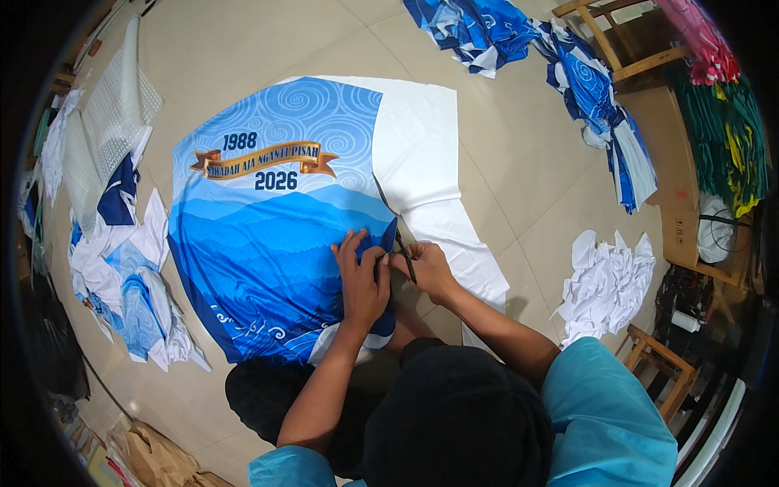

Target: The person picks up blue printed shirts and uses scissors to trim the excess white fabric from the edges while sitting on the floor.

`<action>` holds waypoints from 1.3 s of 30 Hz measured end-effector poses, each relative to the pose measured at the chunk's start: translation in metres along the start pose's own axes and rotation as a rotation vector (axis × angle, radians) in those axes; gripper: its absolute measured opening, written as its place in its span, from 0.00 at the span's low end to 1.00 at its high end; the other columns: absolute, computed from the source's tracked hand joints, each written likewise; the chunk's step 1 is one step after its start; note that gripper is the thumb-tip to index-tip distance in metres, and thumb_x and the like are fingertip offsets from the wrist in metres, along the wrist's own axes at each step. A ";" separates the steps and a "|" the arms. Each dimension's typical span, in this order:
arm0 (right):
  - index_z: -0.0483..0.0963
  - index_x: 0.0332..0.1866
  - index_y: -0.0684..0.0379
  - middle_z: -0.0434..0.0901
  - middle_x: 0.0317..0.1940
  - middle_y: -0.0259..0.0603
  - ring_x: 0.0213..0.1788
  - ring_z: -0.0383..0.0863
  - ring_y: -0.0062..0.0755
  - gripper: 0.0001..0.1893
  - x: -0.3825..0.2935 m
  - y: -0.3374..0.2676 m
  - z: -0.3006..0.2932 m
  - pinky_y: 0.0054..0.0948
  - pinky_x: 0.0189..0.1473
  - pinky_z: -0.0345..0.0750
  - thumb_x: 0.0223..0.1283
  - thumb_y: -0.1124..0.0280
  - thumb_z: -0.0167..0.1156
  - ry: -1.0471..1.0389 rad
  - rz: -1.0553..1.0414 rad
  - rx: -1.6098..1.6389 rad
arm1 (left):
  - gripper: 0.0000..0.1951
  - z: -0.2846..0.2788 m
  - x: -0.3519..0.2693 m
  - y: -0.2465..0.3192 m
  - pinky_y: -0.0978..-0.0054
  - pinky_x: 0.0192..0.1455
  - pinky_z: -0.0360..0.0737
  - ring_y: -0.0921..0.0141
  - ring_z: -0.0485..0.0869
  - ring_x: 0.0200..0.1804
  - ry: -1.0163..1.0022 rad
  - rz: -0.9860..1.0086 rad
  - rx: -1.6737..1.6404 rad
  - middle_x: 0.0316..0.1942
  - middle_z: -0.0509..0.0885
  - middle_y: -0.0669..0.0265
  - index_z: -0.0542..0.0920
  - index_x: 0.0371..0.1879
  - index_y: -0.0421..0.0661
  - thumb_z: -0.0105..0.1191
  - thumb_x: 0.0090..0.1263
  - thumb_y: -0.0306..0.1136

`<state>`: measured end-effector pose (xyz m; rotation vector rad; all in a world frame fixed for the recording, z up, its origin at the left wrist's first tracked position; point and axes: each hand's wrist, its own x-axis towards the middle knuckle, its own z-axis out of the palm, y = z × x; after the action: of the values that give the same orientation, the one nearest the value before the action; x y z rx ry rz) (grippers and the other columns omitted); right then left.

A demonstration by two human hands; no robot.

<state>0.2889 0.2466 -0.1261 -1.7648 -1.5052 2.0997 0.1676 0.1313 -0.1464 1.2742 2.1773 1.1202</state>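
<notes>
A blue printed fabric panel [261,237] with swirls, mountain shapes and a ribbon design lies spread on the floor; it bears writing. White cloth [420,146] extends past its right edge. My right hand [429,268] grips black-handled scissors [404,254], their blades pointing away from me along the panel's right edge. My left hand [364,283] lies on the lower right of the panel, its thumb and index finger pinching cloth close to the scissors. Creases run through the panel below and left of this hand. Near my legs the lower edge is bunched, partly hidden by my forearm.
Fabric scraps [137,286] lie on the tiled floor [341,42] at left, beside rolled mesh [112,115]. Blue-white pieces [584,85] trail across the upper right. White scraps [608,286] lie at right, near a cardboard box [660,152] and a wooden frame [660,365].
</notes>
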 end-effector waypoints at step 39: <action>0.77 0.28 0.58 0.74 0.18 0.29 0.16 0.70 0.17 0.15 0.008 -0.003 0.022 0.22 0.19 0.64 0.63 0.63 0.74 0.017 -0.004 0.163 | 0.07 -0.009 0.001 -0.002 0.38 0.87 0.47 0.46 0.73 0.76 0.061 -0.052 -0.204 0.69 0.78 0.46 0.81 0.49 0.41 0.55 0.84 0.32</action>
<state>0.2677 0.2383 -0.1324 -1.7165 -1.2905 2.1312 0.1599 0.1276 -0.1427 1.1028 2.0641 1.3365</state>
